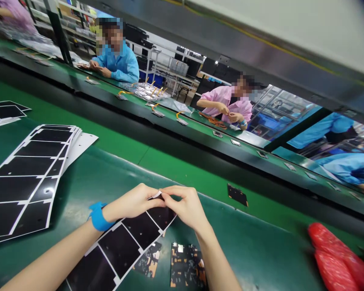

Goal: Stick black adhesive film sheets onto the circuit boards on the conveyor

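Observation:
My left hand (135, 202) and my right hand (185, 206) meet over the far end of a white sheet of black rectangular stickers (121, 246) lying on the green mat. Both hands pinch the sheet's upper corner, fingers curled together. A blue wrist strap (97, 217) wraps my left wrist. Two black-and-copper circuit pieces lie under my right forearm, one (186, 264) beside the other (148, 258).
A stack of sticker sheets (27, 178) lies at left, more sheets (6, 111) farther left. A small black part (237, 195) sits on the conveyor belt. A red bag (336, 254) is at right. Across the belt, people in blue (118, 60) and pink (227, 105) work.

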A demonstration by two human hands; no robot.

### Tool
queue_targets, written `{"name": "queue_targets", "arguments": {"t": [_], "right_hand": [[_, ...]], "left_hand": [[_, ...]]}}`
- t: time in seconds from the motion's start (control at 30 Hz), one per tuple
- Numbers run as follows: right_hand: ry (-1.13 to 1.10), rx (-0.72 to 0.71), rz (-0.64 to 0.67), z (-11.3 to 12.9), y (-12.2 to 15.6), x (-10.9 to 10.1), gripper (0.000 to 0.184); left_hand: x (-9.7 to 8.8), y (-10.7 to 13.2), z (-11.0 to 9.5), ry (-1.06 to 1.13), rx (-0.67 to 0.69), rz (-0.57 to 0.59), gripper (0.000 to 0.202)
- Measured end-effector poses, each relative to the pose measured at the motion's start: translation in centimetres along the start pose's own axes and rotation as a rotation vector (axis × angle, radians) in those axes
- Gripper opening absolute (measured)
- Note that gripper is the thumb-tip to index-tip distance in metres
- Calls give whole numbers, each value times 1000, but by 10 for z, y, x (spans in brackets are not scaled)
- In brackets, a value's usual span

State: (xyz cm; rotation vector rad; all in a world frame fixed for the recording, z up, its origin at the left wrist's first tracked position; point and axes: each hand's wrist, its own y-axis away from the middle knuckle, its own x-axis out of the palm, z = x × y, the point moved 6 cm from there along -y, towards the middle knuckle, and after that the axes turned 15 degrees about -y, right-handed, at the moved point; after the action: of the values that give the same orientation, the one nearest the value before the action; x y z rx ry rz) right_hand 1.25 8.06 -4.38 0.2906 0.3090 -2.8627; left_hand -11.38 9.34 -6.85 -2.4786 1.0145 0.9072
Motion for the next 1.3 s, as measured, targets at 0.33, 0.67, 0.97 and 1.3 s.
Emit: {"name": "queue_targets", "arguments": {"t": [0.33, 0.67, 0.97, 1.3], "right_hand": [[-96, 122, -26, -14, -6, -2, 22], [-170, 84, -162, -14, -5, -7, 13], [-452, -25, -871, -35, 5, -72, 35], [-617, -6, -661, 0, 6, -23, 37]], "left_hand": [[3, -1, 7, -52, -18, -5, 36], [3, -2, 7, -109, -36, -9, 39], [-17, 8, 18, -511, -249, -285, 65], [9, 6, 15, -719, -163, -152, 70]]}}
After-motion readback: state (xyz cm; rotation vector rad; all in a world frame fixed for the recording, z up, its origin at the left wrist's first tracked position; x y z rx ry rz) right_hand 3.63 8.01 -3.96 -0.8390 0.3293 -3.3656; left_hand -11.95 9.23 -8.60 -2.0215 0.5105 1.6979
